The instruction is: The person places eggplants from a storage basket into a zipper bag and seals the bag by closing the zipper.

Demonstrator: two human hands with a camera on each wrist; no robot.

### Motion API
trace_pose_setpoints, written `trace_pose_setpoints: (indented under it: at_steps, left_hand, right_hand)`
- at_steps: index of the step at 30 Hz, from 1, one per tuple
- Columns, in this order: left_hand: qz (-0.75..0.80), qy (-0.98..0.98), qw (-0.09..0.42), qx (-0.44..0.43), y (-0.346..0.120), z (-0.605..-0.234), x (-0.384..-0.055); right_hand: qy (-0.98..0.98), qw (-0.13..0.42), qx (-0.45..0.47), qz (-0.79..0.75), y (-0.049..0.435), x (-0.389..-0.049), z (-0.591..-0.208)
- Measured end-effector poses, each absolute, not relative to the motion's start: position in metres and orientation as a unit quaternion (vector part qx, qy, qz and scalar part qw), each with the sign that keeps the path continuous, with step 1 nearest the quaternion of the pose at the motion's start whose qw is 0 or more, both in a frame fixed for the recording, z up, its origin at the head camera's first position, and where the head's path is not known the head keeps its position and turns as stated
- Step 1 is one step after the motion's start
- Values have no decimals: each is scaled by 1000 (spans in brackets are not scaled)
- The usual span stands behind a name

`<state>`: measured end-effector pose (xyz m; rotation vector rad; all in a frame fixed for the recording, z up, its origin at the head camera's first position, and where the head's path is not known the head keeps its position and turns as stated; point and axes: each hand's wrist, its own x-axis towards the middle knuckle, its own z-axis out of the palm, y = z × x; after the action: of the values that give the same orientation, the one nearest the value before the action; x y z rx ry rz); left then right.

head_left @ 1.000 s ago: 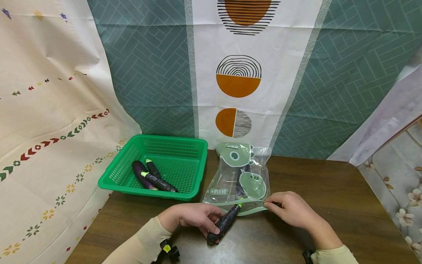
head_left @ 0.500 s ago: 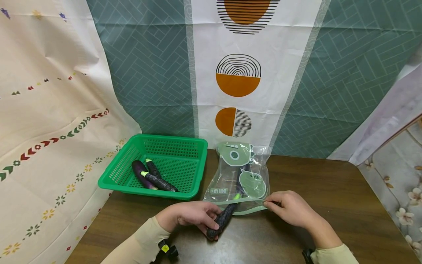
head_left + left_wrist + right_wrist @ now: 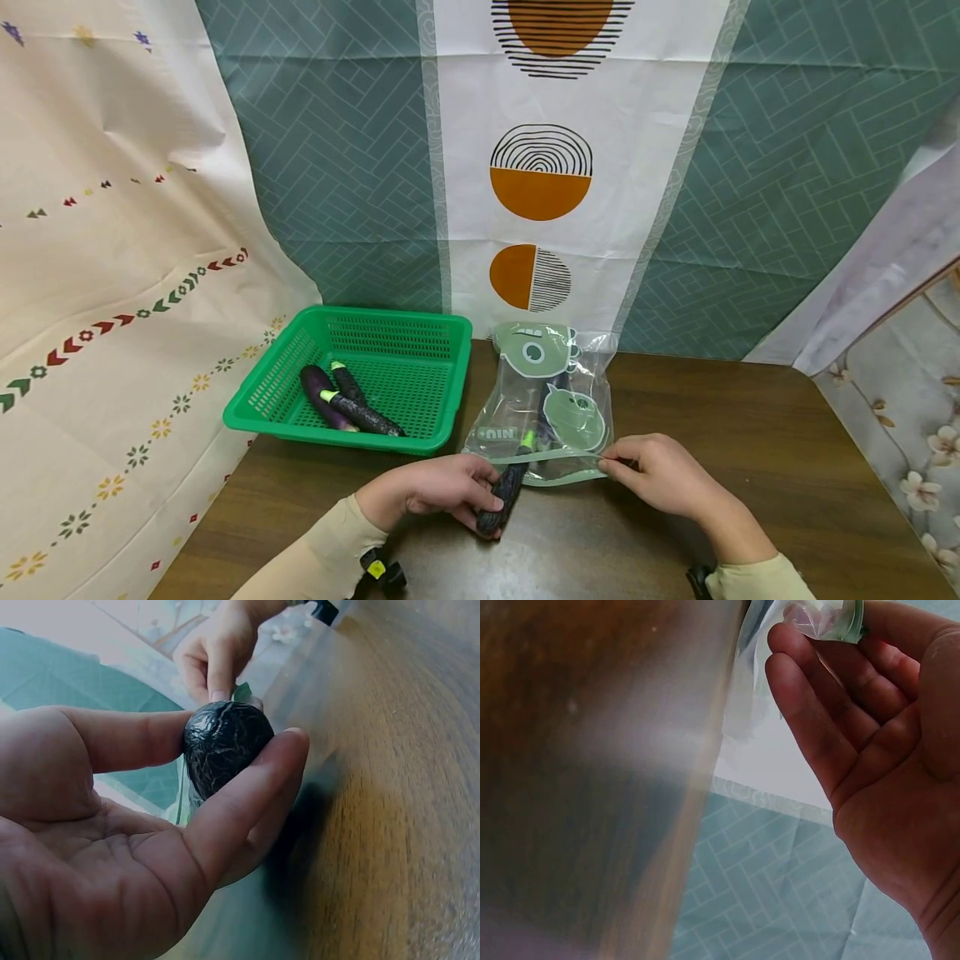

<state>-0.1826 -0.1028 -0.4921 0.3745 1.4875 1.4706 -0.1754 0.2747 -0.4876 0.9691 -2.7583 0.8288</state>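
Thumb on one side and fingers on the other, the left hand point(image 3: 450, 486) has its grip around the near, blunt end of a dark eggplant point(image 3: 512, 485), spread only as wide as the eggplant is thick. From that grip the eggplant points away from the person and slants a little to the right, its green stem end at the far tip. That tip reaches past the mouth of a clear plastic bag point(image 3: 506, 410); it appears to lie between the two lips, while the held end is outside, on the near side. The bag's length also runs away from the person, so the two axes roughly agree, with the eggplant entering left of the mouth's middle. Of the two hands, the left is nearer the eggplant.

At the right corner of the mouth, the right hand point(image 3: 658, 475) pinches the bag's edge between thumb and fingertips. A dark, long shape shows through the plastic, probably another eggplant. Left of the bag, three eggplants point(image 3: 365, 415) lie in a green basket point(image 3: 405, 336) on the brown tabletop point(image 3: 712, 408).
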Motion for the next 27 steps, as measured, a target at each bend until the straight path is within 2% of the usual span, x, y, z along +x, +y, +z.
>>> trace_pose_setpoints:
  at_steps: [27]
  left_hand:
    - [641, 603, 458, 124, -98, -495, -179]
  right_hand:
    - [-908, 54, 317, 268, 274, -174, -489]
